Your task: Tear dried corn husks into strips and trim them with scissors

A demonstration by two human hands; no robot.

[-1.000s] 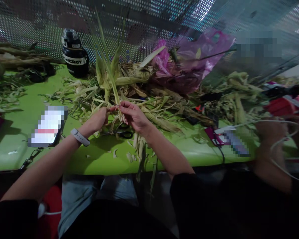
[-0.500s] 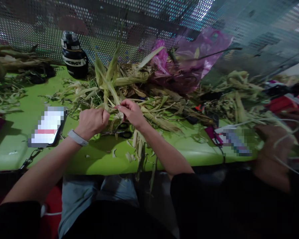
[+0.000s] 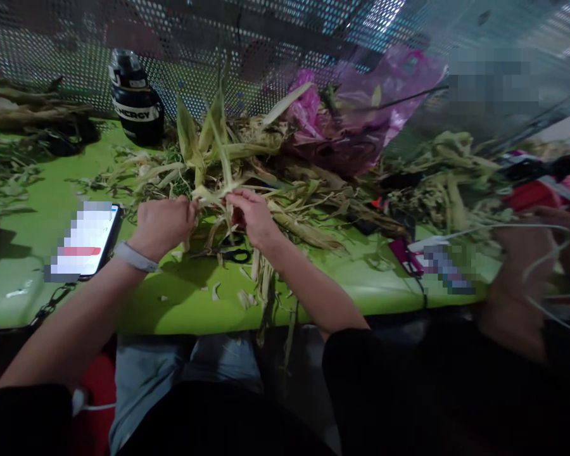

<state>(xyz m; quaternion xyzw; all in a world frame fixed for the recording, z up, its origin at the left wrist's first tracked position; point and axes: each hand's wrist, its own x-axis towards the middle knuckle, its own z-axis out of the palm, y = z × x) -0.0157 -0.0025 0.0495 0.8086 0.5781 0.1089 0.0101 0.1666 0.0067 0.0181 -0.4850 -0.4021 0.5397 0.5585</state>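
A bundle of pale green corn husks (image 3: 224,152) fans upward at the middle of the green table. My left hand (image 3: 164,225), with a light band on its wrist, is closed on the husk's left side near its base. Fingers of my right hand (image 3: 254,215) pinch a husk strip right beside it. Black-handled scissors (image 3: 236,255) lie on the table just under the hands, partly hidden by husk pieces. Loose strips (image 3: 266,285) hang over the front edge below my right hand.
A dark bottle (image 3: 137,104) stands at the back left, and a phone (image 3: 88,244) lies at the left. Behind the husk pile is a pink plastic bag (image 3: 361,120). At the right are another phone (image 3: 446,269), a white cable and another person's arm (image 3: 522,285).
My left hand has moved left, away from my right hand, and the husk between them is spread wider. The whole view has shifted slightly.
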